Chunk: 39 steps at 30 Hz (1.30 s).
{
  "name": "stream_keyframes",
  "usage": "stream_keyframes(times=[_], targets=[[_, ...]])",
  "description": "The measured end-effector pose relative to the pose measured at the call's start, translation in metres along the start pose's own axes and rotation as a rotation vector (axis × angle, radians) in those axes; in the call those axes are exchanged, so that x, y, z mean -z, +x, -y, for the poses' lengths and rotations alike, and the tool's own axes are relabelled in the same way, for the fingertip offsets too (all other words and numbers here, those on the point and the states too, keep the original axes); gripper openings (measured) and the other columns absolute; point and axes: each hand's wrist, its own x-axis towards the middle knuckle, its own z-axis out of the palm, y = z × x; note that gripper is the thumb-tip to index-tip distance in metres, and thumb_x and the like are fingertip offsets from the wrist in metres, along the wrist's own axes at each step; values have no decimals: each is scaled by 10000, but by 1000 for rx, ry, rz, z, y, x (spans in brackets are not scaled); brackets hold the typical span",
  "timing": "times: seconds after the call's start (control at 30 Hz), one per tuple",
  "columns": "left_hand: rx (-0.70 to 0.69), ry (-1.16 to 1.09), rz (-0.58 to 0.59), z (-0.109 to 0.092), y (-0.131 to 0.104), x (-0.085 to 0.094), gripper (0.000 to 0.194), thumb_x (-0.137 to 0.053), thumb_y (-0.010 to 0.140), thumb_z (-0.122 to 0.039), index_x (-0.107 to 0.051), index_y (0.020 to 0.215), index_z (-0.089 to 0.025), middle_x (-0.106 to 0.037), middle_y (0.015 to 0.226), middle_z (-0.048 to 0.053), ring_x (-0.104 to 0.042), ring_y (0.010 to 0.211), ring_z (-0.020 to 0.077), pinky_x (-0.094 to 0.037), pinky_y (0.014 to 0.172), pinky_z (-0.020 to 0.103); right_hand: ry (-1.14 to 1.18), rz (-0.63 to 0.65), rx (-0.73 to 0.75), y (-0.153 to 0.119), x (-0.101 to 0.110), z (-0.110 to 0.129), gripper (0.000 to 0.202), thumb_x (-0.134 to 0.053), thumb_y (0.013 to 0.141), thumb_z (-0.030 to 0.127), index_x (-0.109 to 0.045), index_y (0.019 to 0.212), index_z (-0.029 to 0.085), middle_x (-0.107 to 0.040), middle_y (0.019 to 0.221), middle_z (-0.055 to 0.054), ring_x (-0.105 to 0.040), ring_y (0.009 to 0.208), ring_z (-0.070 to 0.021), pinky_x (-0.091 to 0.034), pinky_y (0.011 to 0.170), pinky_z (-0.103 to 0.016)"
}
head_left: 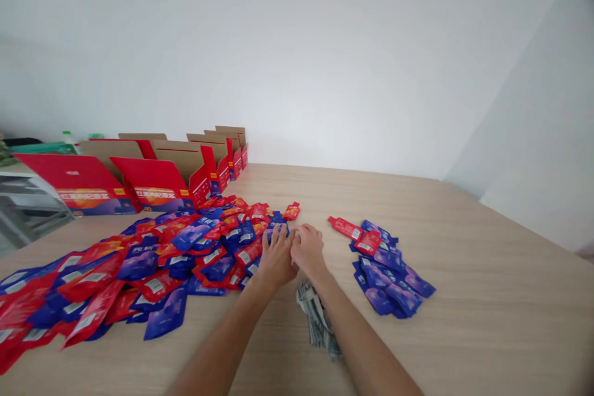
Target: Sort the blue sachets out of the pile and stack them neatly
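Many shiny red and blue pouches [192,235] crowd the spread left hand [276,258]; the right hand [308,247] curls, its grip hidden. Pale wooden table [492,297] stretches wide rightward.

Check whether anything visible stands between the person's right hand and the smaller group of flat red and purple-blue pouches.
Nothing visible does: pale wood-grained tabletop shows between the right hand and the smaller pouch group. The crumpled grey-and-white bundle lies lower in view, partly behind the right forearm, outside that gap.
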Motion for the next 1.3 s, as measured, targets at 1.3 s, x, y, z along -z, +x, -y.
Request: stream_keyframes(times=[1.3], targets=[[-201, -185, 493, -145, 136, -100, 872, -523, 674, -752, -306, 1464, -452, -212, 1608, 49, -154, 1437, 460, -52, 1081, 718, -466, 85, -448, -15, 79, -211, 487, -318, 951, 487, -463, 1403, 377, -352, 1536, -53, -278, 1371, -434, -133, 1017, -745]])
